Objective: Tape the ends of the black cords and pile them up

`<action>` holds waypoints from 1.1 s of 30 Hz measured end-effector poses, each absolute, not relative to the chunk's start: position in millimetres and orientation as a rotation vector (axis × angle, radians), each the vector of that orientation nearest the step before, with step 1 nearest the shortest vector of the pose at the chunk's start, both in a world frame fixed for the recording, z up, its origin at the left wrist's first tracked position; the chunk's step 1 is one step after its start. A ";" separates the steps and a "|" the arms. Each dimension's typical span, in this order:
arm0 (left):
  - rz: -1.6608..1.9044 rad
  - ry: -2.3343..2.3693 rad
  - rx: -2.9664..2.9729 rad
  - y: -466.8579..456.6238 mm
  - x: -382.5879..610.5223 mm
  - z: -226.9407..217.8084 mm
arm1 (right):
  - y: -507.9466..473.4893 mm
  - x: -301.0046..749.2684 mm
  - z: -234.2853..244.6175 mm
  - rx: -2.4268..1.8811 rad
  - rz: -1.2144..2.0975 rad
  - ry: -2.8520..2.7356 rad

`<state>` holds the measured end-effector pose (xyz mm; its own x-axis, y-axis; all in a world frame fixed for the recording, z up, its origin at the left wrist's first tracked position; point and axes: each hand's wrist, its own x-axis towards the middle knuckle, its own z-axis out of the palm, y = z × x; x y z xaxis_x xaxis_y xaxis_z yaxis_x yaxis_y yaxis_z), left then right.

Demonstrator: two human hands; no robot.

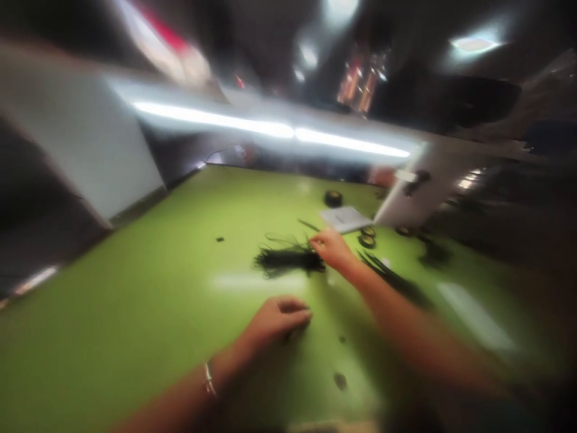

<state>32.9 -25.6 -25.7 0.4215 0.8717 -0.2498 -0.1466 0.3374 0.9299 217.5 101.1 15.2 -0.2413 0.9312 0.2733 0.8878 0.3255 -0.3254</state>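
Note:
A bundle of thin black strands (288, 260), perhaps wires, lies in the middle of the green table (180, 300). My right hand (332, 248) is at the bundle's right end, thumb and fingers pinched together; whatever may be between them is too blurred to name. Closer to me, my left hand (282, 319) hovers low over the tabletop. Its fingers are curled and pressed together, and what they may hold is hidden.
Beyond my right hand lie a white pad (346, 219), a roll of black tape (333, 198) and smaller rolls (366, 241). Long black strips (387, 273) stretch along the right. A small dark piece (220, 239) sits left. A lit tube lamp (216, 120) spans the back.

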 end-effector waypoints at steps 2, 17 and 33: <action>0.790 0.881 1.027 -24.0 31.8 -29.2 | 119.5 205.9 12.7 -1.672 0.133 -2.199; 0.998 0.992 1.040 -9.9 17.5 -23.0 | 77.7 214.6 22.6 -1.336 0.099 -1.896; 1.182 1.121 1.741 -15.6 25.8 -25.7 | -22.6 188.1 12.2 -1.453 0.973 -1.764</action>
